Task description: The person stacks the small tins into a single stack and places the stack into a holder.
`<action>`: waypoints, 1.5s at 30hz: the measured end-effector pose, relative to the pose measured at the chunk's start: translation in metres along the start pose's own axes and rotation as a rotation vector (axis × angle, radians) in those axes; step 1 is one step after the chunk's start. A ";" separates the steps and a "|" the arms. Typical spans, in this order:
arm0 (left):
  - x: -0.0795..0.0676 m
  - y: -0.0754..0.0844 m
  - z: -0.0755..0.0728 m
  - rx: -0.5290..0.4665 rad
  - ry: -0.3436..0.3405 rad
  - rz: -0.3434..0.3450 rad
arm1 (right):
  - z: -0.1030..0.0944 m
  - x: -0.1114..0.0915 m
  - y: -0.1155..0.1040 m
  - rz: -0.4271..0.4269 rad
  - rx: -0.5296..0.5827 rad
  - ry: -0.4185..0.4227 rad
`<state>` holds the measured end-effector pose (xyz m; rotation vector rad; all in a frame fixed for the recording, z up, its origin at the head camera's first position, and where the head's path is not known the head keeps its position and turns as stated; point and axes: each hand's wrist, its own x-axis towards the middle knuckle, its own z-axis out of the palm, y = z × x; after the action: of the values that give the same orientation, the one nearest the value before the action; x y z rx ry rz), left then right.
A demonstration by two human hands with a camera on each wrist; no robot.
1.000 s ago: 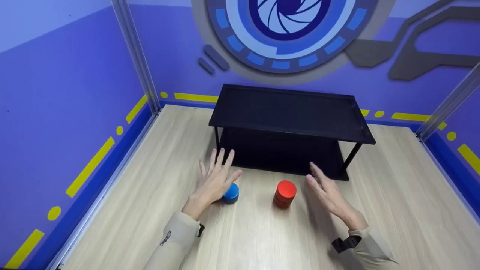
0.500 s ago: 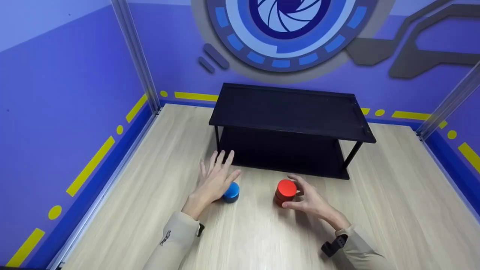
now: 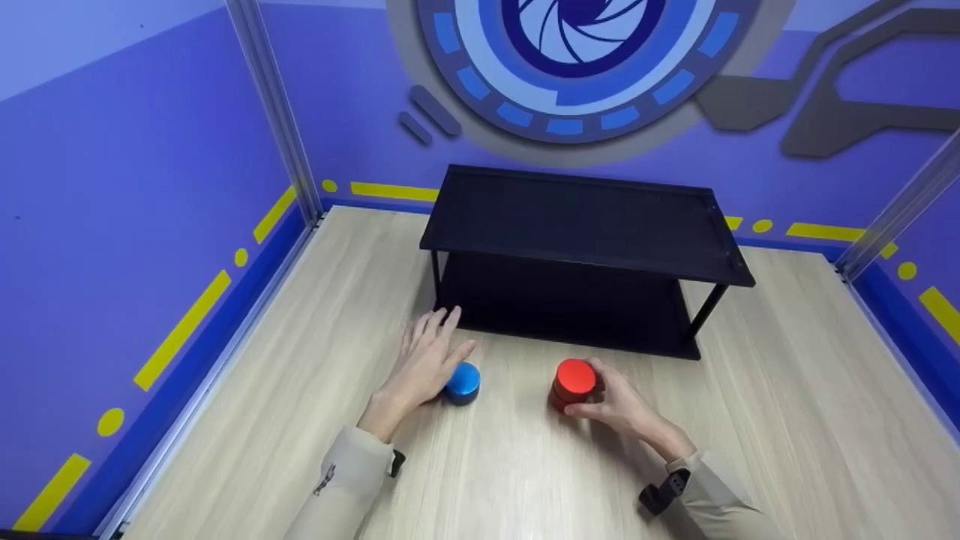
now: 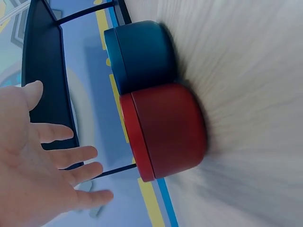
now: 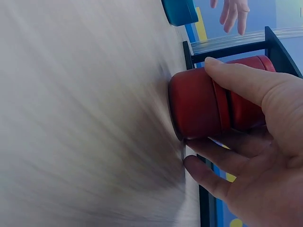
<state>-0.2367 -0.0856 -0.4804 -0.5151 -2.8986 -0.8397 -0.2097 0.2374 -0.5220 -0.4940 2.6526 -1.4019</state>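
On the right of the table, two small lidded red canisters point(image 3: 575, 380) stand stacked; the right wrist view shows the lower red canister point(image 5: 196, 101). My right hand point(image 3: 628, 405) holds the stack from its right side, thumb in front and fingers curled behind. Further left stands a blue canister point(image 3: 463, 383). My left hand point(image 3: 421, 364), fingers spread and nothing in its grasp, hovers just left of the blue one. In the left wrist view its palm point(image 4: 38, 170) faces another red canister point(image 4: 168, 132), right beside the blue canister point(image 4: 147, 56); the hand hides that red one in the head view.
A black two-tier shelf point(image 3: 585, 225) stands behind the canisters, its lower board point(image 3: 570, 300) near the left fingertips. Blue printed walls point(image 3: 150, 187) enclose the wooden table point(image 3: 495, 480) on the left, back and right.
My right hand has moved left from beside the shelf's front edge and closed round the red stack. The left hand has stayed by the blue canister, its fingers slightly closer together.
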 end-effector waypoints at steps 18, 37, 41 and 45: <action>-0.029 -0.050 -0.012 -0.293 -0.258 -0.090 | -0.002 -0.001 0.002 0.013 -0.012 -0.011; -0.030 -0.067 -0.009 -0.389 -0.246 -0.046 | -0.001 0.000 0.001 0.036 0.009 -0.021; -0.029 -0.067 -0.008 -0.383 -0.244 -0.035 | -0.001 0.000 0.001 0.041 0.020 -0.026; -0.028 -0.067 -0.008 -0.384 -0.244 -0.037 | -0.001 0.000 0.001 0.032 0.000 -0.011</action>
<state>-0.2330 -0.1515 -0.5125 -0.6339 -2.9728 -1.4482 -0.2098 0.2391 -0.5222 -0.4564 2.6403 -1.3861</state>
